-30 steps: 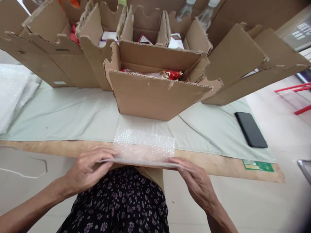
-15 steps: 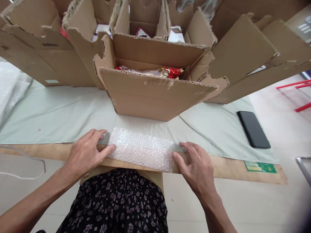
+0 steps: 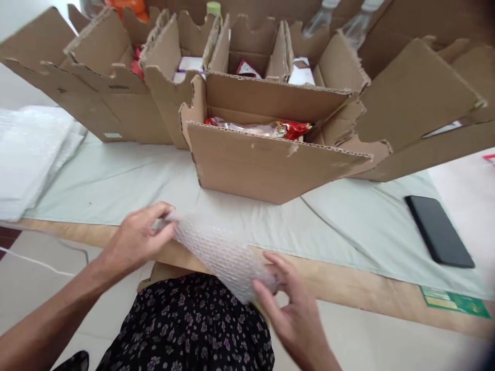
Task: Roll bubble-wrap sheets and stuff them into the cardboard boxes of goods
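Bubble wrap (image 3: 220, 252) at lower centre, bunched diag. over worktop (image 3: 348, 281) edge & lap: left hand (image 3: 141, 234) pinches upper end, right hand (image 3: 288, 309) curls round lower end, prob. so the roll can't spring open; open box (image 3: 270, 167) w/ red packets (image 3: 292, 129) just behind.

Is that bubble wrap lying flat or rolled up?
Rolled up: the bubble wrap forms a loose tube, with the left hand pinching one end and the right hand gripping the other.
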Available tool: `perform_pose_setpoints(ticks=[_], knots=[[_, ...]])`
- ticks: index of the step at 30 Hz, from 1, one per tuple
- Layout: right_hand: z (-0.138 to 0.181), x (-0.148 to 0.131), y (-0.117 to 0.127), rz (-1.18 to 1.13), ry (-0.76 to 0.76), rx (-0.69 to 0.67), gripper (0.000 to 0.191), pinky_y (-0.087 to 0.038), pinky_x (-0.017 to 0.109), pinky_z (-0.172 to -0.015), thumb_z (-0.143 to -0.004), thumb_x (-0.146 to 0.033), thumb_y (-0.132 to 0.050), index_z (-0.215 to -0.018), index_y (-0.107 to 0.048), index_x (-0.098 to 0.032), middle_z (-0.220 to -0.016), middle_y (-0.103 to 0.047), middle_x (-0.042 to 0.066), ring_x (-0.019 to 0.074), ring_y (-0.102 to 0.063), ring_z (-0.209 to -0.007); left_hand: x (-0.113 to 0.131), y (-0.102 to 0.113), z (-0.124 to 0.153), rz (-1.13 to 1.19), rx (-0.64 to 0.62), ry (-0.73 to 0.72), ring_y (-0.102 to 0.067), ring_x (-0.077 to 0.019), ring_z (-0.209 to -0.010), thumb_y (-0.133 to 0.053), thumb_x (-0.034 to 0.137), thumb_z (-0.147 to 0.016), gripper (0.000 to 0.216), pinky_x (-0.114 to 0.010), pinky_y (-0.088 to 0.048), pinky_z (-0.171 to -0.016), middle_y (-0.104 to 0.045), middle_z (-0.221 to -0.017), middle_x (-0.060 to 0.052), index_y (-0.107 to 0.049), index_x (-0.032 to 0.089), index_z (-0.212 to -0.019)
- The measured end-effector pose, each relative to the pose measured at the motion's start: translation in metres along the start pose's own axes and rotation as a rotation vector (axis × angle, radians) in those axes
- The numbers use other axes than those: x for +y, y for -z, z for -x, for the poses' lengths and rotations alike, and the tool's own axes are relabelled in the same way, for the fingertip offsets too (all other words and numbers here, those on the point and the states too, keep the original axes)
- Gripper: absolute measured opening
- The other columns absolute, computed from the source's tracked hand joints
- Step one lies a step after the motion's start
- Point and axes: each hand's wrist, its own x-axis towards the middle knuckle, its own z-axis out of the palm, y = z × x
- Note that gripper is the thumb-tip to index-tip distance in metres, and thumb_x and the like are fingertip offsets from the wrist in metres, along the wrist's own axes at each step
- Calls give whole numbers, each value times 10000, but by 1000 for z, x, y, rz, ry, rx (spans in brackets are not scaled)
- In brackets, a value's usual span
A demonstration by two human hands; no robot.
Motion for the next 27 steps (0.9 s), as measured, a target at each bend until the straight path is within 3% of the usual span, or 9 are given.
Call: perform_pose_setpoints(ticks=[4, 9, 11, 14, 18, 20, 22, 24, 27], knots=[[-13, -32, -56, -160, 84, -135, 601, -650, 342, -857, -994, -159, -556, -1572, -438, -279, -1273, -746, 72, 221, -754, -1033, -28, 25, -39, -153, 120, 6, -693, -214, -806, -587, 272, -871, 225, -337, -539, -789, -762, -952, -21, -686, 234, -1069], [-44, -45, -87, -112, 45, -266, 362, -649, 383, -803, -1006, -154, -510, -1313, -696, -202, -1095, -776, 92, 244, -765, -920, -47, 11, -69, -212, 206, -138, -663, -309, -1091, -622, 258, -900, 389, -474, -536, -971, -732, -1123, -124, -660, 145, -1270], [-48, -45, -85, -140, 10, -293, 303, -644, 383, -825, -1002, -174, -531, -1226, -733, -189, -1078, -784, 92, 248, -768, -946, -45, 5, -49, -83, 218, -245, -670, -279, -1066, -589, 213, -943, 312, -456, -554, -949, -733, -1106, -121, -672, 152, -1237], [-48, -45, -78, -234, -51, -295, 278, -632, 387, -886, -985, -228, -567, -1186, -756, -196, -1122, -794, 91, 253, -769, -1004, -39, 1, 8, 204, 108, -356, -686, -254, -1031, -592, 179, -961, 257, -449, -573, -938, -754, -1031, -93, -682, 196, -1201], [-51, -52, -75, -450, -277, -350, 300, -620, 318, -666, -987, -380, -602, -1168, -767, -206, -860, -788, 52, 206, -744, -728, -32, -5, 69, 365, -80, -332, -630, -358, -1265, -733, 473, -901, 636, -577, -527, -1078, -711, -1292, -182, -567, 189, -1446], [-54, -55, -76, -569, -397, -364, 337, -601, 298, -613, -993, -442, -606, -1172, -750, -196, -725, -732, 21, 184, -707, -635, -30, -14, 79, 302, -34, -322, -636, -360, -1275, -778, 391, -878, 704, -578, -519, -1095, -700, -1331, -197, -519, 187, -1500], [-55, -54, -77, -630, -454, -367, 348, -616, 307, -662, -993, -455, -615, -1189, -728, -191, -727, -720, 18, 183, -715, -665, -29, -24, 77, 273, 80, -293, -690, -309, -1189, -710, 179, -900, 572, -523, -553, -1048, -750, -1237, -153, -560, 211, -1452], [-54, -50, -74, -632, -411, -352, 335, -619, 296, -672, -993, -425, -621, -1239, -702, -212, -806, -732, 25, 169, -709, -685, -28, -30, 71, 309, 173, -232, -730, -251, -1057, -616, 64, -917, 473, -443, -593, -948, -786, -1089, -96, -618, 226, -1361], [-51, -42, -66, -461, -213, -259, 383, -608, 261, -674, -980, -326, -635, -1362, -640, -290, -983, -729, 28, 139, -684, -727, -27, -32, 63, 378, 229, -100, -737, -185, -867, -588, 82, -952, 357, -332, -612, -784, -787, -986, -59, -656, 217, -1277]])
